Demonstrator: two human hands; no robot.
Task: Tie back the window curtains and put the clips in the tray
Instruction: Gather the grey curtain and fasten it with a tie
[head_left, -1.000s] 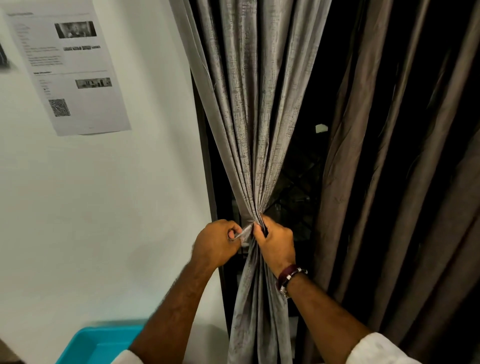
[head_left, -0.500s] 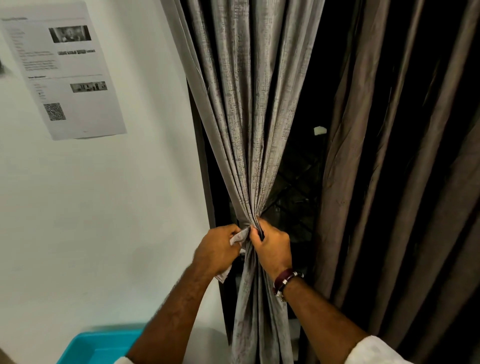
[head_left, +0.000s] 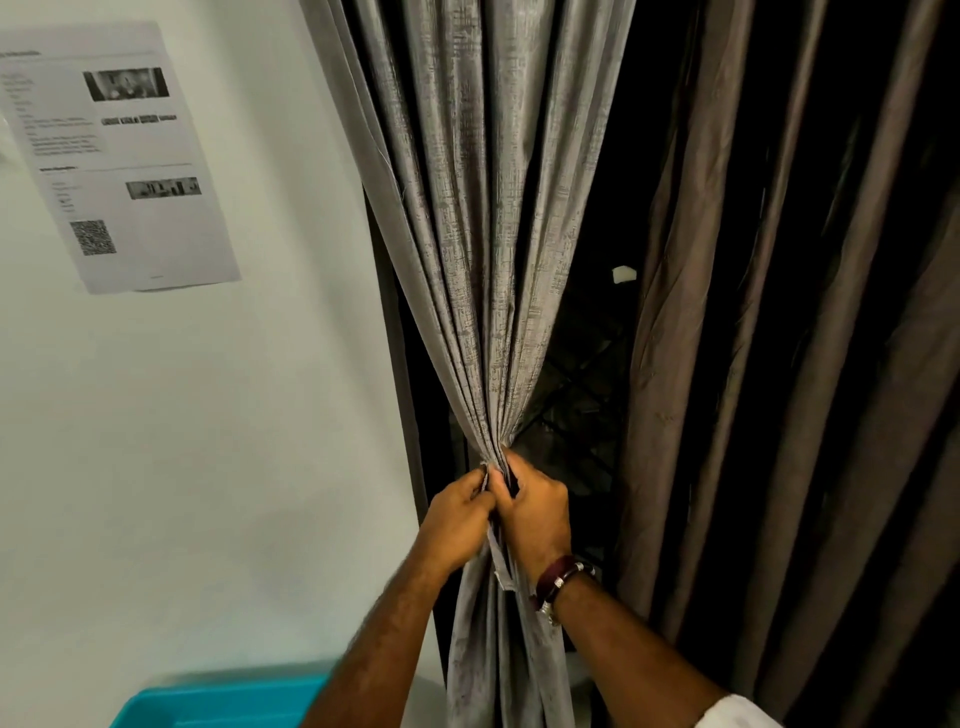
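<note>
A grey textured curtain (head_left: 498, 234) hangs in front of the dark window, gathered into a tight bunch at waist height. My right hand (head_left: 535, 512) grips the bunch just below the gather. My left hand (head_left: 457, 522) sits pressed against it on the left, pinching a grey fabric tie-back strip (head_left: 498, 564) whose loose end hangs down between my two wrists. The teal tray (head_left: 218, 701) shows at the bottom left, below my left forearm. No clips are visible.
A second, brown curtain (head_left: 779, 364) hangs in folds to the right, with dark window glass (head_left: 587, 395) between the two. A white wall (head_left: 208, 441) on the left carries a printed sheet with a QR code (head_left: 119, 156).
My left hand has closed in against my right hand, and the tie-back strip's end now hangs down between the wrists instead of sticking out to the left.
</note>
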